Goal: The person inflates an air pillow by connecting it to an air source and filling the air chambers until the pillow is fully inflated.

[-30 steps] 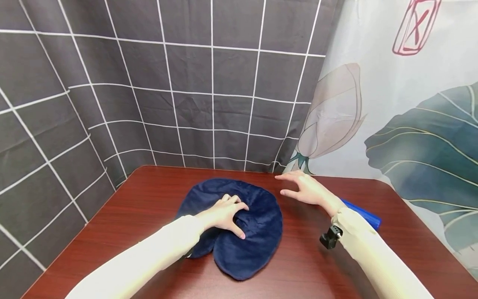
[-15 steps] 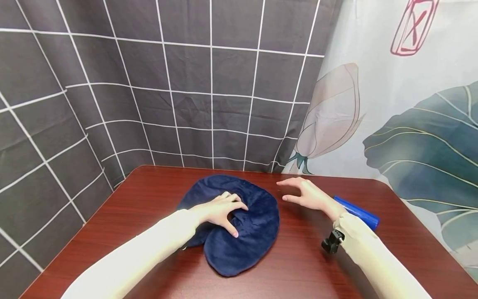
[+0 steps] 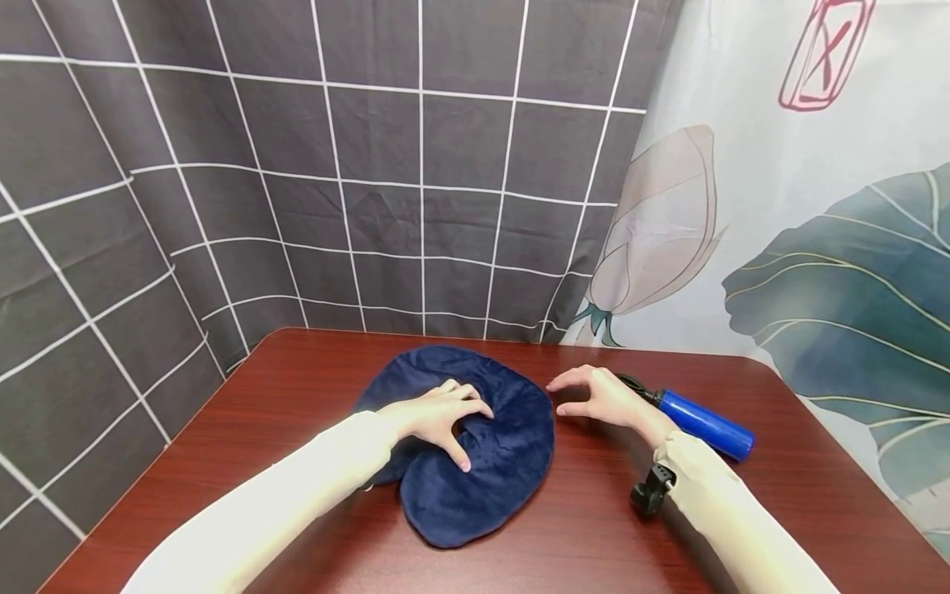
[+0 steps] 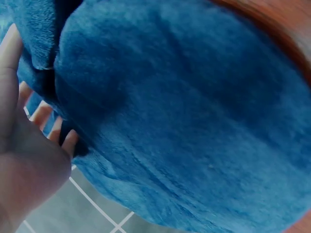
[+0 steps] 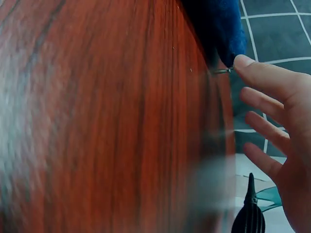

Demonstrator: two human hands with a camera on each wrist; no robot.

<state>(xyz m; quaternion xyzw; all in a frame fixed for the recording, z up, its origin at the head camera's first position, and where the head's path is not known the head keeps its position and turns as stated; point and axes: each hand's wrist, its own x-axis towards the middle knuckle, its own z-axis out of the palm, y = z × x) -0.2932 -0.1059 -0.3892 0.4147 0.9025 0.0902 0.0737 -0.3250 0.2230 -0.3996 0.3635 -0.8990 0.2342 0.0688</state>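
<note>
A navy plush neck pillow [image 3: 475, 487] lies on the table, its split end toward me. My left hand [image 3: 438, 417] rests on it over the middle opening, thumb spread well away from the fingers. In the left wrist view, the fingertips [image 4: 70, 138] touch the inner edge of the pillow [image 4: 170, 111]. My right hand [image 3: 604, 396] hovers at the pillow's right edge, fingers loosely bent and holding nothing. In the right wrist view, its thumb tip is close to the pillow's edge [image 5: 226, 31] and a small metal zipper pull [image 5: 222, 71]; contact cannot be told.
A blue cylinder [image 3: 705, 425] with a black end and thin black loops lies behind the right forearm. A black tapered, ribbed piece [image 5: 249, 213] shows in the right wrist view. The red-brown wooden table [image 3: 297, 363] backs onto a dark grid curtain [image 3: 378, 214].
The pillow and left hand have shifted slightly left. My right hand has come down toward the pillow's right edge, uncovering more of the blue cylinder and its black end.
</note>
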